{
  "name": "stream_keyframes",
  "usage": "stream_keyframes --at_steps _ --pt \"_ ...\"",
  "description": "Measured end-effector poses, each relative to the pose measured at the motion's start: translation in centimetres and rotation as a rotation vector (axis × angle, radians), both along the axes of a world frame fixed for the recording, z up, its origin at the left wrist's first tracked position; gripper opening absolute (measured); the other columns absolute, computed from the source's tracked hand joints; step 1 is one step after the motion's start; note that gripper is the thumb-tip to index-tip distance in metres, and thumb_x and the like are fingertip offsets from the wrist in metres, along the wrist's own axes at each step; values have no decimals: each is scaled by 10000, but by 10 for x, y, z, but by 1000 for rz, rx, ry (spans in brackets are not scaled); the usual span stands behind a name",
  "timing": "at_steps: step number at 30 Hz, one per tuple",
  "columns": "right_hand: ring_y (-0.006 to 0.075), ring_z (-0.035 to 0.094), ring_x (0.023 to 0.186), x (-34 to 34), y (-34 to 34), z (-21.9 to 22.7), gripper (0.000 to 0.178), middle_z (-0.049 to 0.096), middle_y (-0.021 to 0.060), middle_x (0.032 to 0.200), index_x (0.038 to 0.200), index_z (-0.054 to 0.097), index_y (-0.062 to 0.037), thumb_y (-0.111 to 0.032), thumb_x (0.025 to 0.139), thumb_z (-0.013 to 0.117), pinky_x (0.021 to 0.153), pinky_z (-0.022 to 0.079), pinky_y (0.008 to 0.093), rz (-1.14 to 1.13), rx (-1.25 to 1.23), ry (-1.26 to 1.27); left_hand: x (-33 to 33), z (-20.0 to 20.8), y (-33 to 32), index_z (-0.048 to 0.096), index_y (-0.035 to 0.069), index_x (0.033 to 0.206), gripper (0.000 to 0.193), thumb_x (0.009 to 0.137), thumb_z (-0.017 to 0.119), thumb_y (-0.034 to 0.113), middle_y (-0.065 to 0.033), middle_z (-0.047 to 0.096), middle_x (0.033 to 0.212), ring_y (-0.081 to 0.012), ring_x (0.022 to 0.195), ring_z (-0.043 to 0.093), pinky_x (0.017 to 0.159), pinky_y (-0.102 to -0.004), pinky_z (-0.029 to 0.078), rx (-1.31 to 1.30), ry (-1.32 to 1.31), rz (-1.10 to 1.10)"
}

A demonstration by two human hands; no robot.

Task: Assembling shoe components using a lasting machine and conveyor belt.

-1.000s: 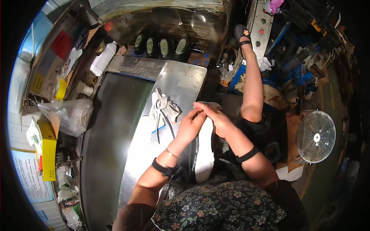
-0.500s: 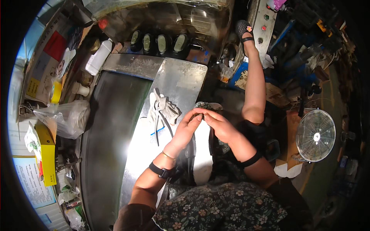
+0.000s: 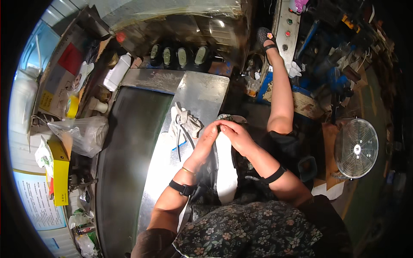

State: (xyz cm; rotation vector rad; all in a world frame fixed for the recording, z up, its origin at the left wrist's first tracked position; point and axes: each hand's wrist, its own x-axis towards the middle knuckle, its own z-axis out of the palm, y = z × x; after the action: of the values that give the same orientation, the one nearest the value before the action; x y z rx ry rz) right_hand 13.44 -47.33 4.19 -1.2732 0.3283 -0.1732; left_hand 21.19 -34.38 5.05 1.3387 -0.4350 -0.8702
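Observation:
My left hand [image 3: 206, 139] and my right hand [image 3: 235, 135] meet in front of me, thumbs and fingertips pressed together. Whatever they may pinch is hidden by the fingers. Under them a long white piece [image 3: 226, 172] with dark edges lies across my lap, over dark clothing. Left of my hands, on a shiny metal plate [image 3: 206, 88], rests a crumpled whitish cloth [image 3: 188, 122], perhaps a glove. Dark narrow strips [image 3: 179, 148] trail from it toward my left wrist, beside a short blue line on the plate.
A dark conveyor belt [image 3: 124, 159] runs along the left of the plate. Several black shoes with green insoles [image 3: 182, 56] stand at its far end. Cluttered shelves hold a white bottle [image 3: 117, 72] and a yellow box [image 3: 61, 176]. A round fan [image 3: 356, 148] stands at right.
My hands stay joined, with the fingers drawn slightly closer and lower over the white piece. The whole view has shifted a little; the cloth and strips lie as before.

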Motion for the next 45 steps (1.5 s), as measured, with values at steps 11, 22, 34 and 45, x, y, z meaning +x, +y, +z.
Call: stream_keyframes --at_steps 11,22,34,45 --pt "169 394 1315 -25 -12 19 428 459 83 1407 1398 428 -14 -207 1016 426 1107 291 336 169 -9 -86 -13 19 -6 517 45 1281 377 948 593 205 -60 580 1195 -121 1117 507 965 -267 402 44 33 -21" --pt "251 540 1156 -201 -100 62 507 531 100 1247 1347 413 -129 -222 882 592 978 477 470 80 448 528 -50 78 -4 507 45 1352 477 914 653 163 -148 486 1406 -210 1303 452 1068 -329 356 -147 -188 -635" --pt "297 565 1102 -86 -143 78 496 565 144 1186 1262 479 -55 -64 790 633 958 472 414 -504 96 -136 69 -40 102 558 57 1264 594 800 673 409 -256 472 1335 -478 1280 360 1062 -564 280 752 -1339 143" --pt "411 358 1346 296 -171 -64 853 335 317 1444 1465 164 46 -435 899 584 1106 326 412 -67 -1003 437 77 -53 100 573 -4 1212 581 762 702 341 -263 484 1330 -485 1295 354 1074 -558 274 693 -1209 170"
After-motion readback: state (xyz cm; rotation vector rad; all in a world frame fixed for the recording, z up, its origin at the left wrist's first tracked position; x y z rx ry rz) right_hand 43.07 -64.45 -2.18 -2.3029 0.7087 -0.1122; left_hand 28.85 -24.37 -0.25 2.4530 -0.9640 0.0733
